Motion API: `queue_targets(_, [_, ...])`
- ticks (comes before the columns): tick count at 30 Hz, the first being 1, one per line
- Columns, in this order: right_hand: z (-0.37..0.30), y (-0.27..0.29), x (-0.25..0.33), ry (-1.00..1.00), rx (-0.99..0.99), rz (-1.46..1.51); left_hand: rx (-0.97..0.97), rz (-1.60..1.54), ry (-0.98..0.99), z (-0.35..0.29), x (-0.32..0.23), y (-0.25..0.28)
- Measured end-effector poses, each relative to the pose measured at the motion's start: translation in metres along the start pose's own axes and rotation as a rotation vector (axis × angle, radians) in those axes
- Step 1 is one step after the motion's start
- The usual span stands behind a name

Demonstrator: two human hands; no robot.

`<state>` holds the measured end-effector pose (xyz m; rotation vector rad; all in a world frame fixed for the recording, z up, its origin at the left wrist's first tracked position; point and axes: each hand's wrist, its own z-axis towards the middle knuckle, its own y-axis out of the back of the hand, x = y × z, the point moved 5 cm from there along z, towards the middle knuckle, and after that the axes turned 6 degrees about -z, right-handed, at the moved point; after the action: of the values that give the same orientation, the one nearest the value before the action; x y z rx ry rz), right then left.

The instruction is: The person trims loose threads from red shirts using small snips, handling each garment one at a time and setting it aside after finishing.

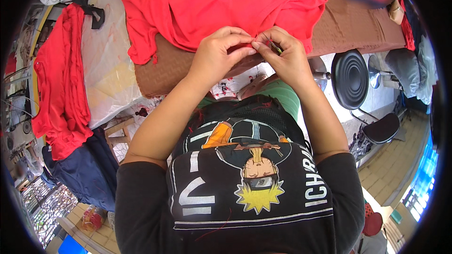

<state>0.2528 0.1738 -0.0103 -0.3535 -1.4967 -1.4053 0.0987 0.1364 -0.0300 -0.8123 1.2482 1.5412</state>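
A bright red garment point(207, 9) lies bunched over a brown-covered table in front of me. At its near edge my left hand point(223, 51) is closed, thumb and forefinger pinching a bit of the red cloth. My right hand point(285, 55) pinches close beside it, the fingertips of both hands almost touching. Tucked within the right hand's fingers is a small slim tool point(276, 47), dark with a yellow-green part, which looks like thread snips. Most of it is hidden by the fingers, as is the exact spot being pinched.
The brown cloth point(162, 73) covers the table. To the left, another red garment point(61, 84) hangs above dark blue fabric point(87, 174), beside a plastic-covered surface point(106, 73). At right stand a round black stool point(350, 79) and a black seat point(381, 128). More garments lie at the far right.
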Motion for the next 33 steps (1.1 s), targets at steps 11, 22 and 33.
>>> queue_targets(11, [0.003, 0.001, -0.03, 0.014, 0.17, -0.15, 0.044, 0.029, 0.2, 0.0, 0.008, -0.002])
queue_targets(22, [0.005, -0.016, -0.008, 0.02, 0.067, -0.072, 0.017, -0.1, 0.248, 0.002, 0.019, 0.0])
queue_targets(33, [0.001, -0.01, -0.003, -0.004, 0.126, -0.17, 0.056, 0.024, 0.036, -0.001, 0.011, -0.003])
